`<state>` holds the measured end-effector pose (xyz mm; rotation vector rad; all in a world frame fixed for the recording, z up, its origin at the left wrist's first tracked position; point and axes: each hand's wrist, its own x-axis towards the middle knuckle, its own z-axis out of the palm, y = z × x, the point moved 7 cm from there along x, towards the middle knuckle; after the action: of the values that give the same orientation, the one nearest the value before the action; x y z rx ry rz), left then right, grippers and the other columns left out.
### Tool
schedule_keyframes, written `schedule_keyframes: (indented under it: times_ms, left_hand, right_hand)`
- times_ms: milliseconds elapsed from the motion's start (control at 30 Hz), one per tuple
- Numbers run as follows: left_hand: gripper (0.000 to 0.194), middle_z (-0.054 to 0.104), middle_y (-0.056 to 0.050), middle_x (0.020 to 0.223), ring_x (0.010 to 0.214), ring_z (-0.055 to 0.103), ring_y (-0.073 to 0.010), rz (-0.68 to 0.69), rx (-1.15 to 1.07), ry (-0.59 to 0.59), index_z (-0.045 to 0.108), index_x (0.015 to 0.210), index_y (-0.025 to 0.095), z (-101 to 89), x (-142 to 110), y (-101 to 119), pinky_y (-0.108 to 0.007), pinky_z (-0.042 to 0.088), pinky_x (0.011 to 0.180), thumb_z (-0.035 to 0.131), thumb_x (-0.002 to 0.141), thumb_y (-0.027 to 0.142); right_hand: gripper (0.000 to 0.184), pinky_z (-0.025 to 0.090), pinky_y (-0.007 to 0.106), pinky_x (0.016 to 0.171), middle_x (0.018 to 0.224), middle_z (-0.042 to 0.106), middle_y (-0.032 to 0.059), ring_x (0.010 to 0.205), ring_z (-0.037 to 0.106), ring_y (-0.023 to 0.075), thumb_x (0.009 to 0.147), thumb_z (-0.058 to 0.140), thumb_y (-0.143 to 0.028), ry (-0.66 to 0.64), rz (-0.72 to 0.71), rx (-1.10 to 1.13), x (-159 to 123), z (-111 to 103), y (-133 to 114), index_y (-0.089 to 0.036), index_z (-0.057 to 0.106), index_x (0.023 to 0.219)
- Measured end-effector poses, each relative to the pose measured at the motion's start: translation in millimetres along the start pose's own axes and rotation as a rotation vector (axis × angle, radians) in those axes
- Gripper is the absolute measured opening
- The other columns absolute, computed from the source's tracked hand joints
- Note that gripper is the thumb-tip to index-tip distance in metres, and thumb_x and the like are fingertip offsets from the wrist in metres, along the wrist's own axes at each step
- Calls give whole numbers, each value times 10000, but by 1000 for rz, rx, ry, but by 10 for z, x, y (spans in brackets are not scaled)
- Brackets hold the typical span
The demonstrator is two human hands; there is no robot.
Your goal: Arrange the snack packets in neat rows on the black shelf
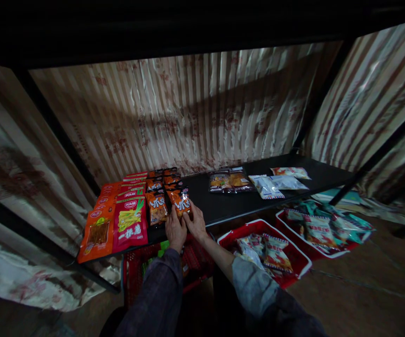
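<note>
My left hand and my right hand are together at the front edge of a black shelf. Between them they grip the lower part of an orange-and-black snack bag. The fingers of both hands are closed on its bottom corners. Just left of it lies a matching snack bag, and more of the same kind are lined up behind. Further left are a pink snack packet and an orange snack packet, each at the front of a row.
Brown snack packs and white snack bags lie on the shelf's right half. Below stand a dark red basket, a red basket of snack bags and another filled basket. Black posts and striped sheeting enclose the shelf.
</note>
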<state>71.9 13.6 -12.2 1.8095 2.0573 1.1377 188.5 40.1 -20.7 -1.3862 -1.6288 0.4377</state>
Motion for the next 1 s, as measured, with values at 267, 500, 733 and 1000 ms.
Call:
schedule_keyframes:
  times_ms: [267, 500, 733, 1000]
  left_hand:
    - [562, 528, -198, 1308, 1199, 510, -264, -13, 9, -37, 334, 1387, 82, 121, 14, -12, -403, 387, 998, 384, 868, 293]
    - [630, 340, -215, 1452, 1392, 240, -269, -5, -77, 80, 271, 1397, 43, 212, 21, 53, -437, 238, 1123, 419, 799, 178]
    - [717, 266, -250, 1474, 1403, 207, -267, -42, -194, 78, 205, 1402, 12, 283, 207, -2, -403, 229, 1133, 477, 794, 279]
    - [741, 234, -218, 1503, 1398, 225, -249, -184, -326, 1, 194, 1414, 46, 305, 369, -70, -368, 210, 1138, 465, 823, 402]
  right_hand:
    - [610, 347, 407, 1036, 1323, 525, 106, 1223, 464, 245, 872, 407, -481, -74, 110, -6, 193, 48, 68, -164, 374, 1392]
    - [607, 304, 407, 1069, 1382, 473, 112, 1275, 421, 251, 888, 379, -494, -100, 118, -2, 462, 31, 99, -157, 376, 1393]
    - [620, 327, 398, 1062, 1360, 501, 108, 1265, 447, 242, 874, 406, -516, -190, 151, 67, 604, 65, 134, -169, 385, 1388]
    - [715, 327, 384, 1062, 1337, 532, 74, 1252, 475, 236, 832, 456, -593, -319, 204, 342, 586, 129, 175, -216, 326, 1426]
